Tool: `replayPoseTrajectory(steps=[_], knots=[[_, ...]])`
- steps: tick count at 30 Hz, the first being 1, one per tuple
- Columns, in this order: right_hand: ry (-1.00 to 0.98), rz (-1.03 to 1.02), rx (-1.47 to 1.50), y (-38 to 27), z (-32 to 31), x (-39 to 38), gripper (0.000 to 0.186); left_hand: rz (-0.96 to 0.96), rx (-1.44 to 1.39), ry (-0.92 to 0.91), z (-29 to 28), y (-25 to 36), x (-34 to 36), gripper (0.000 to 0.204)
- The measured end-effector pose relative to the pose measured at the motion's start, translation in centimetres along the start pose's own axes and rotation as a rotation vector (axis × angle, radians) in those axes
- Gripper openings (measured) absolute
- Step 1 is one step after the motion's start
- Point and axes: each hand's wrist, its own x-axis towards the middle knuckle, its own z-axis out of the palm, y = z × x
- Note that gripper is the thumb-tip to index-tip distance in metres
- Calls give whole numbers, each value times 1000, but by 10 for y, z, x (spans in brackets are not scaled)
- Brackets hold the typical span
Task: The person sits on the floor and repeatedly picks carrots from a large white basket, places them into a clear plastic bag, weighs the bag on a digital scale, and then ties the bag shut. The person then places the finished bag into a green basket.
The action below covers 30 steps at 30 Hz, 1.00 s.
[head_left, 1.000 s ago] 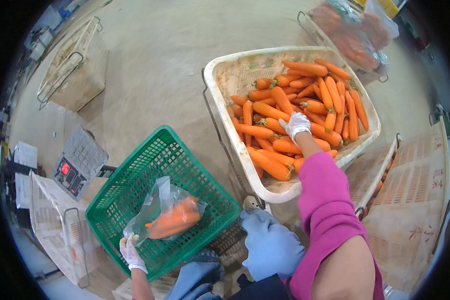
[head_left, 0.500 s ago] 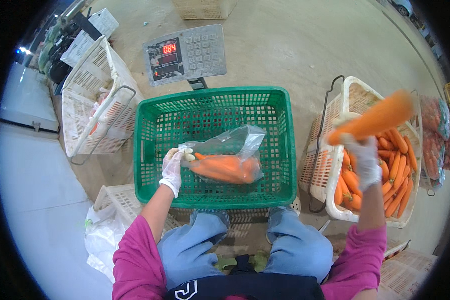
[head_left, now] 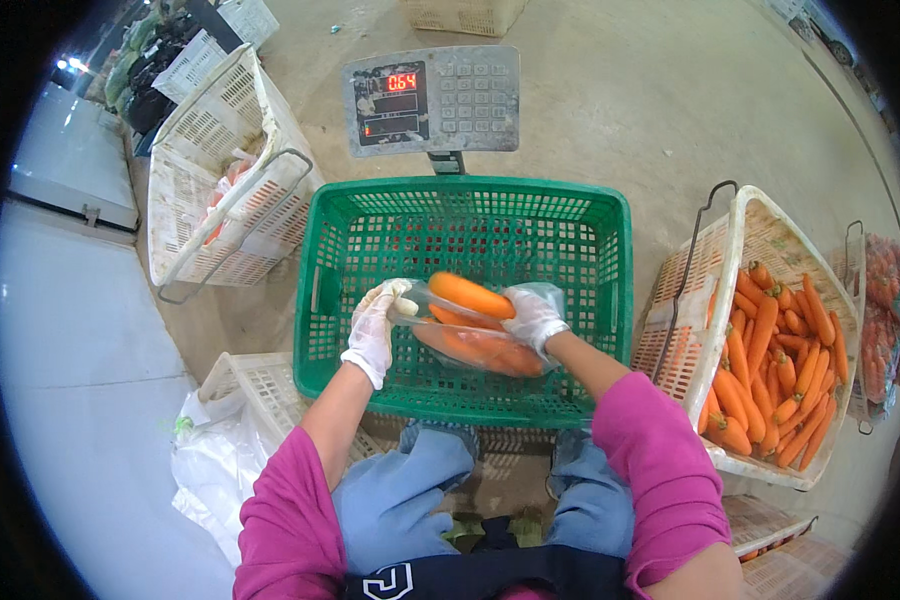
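In a green mesh basket (head_left: pixel 460 398) on a scale with a raised display (head_left: pixel 430 98) lies a clear plastic bag (head_left: pixel 530 300) with carrots (head_left: pixel 475 345) inside. My left hand (head_left: pixel 377 330), in a white glove, pinches the bag's open edge on the left side. My right hand (head_left: pixel 530 320), also gloved, grips a carrot (head_left: pixel 465 293) at the bag's mouth, above the other carrots, partly behind the plastic.
A white crate of loose carrots (head_left: pixel 780 395) stands at the right, beside bagged carrots (head_left: pixel 882 300). Another white crate (head_left: pixel 225 210) is back left, a lower crate with white plastic (head_left: pixel 220 450) front left. A pale panelled surface (head_left: pixel 80 350) runs along the left.
My head has turned from the carrot crate to face the basket. My right hand has left the crate with a carrot and moved left into the bag. The display's red reading has changed.
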Motion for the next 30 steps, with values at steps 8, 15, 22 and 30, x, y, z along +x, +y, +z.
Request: replayPoseTrajectory(steps=[8,15,22,30], knots=[[173,-177,250,10,-36,-25,40,-11,7,-23,-2,2,2,22],[-251,-82,-130,-18,-25,-31,46,56,79,-107,6,9,-3,24],[-550,115,-308,-31,-32,-45,62,31,144,-68,2,10,-4,24],[-455,92,-439,-37,-56,-53,41,-19,200,-35,13,4,-7,18]])
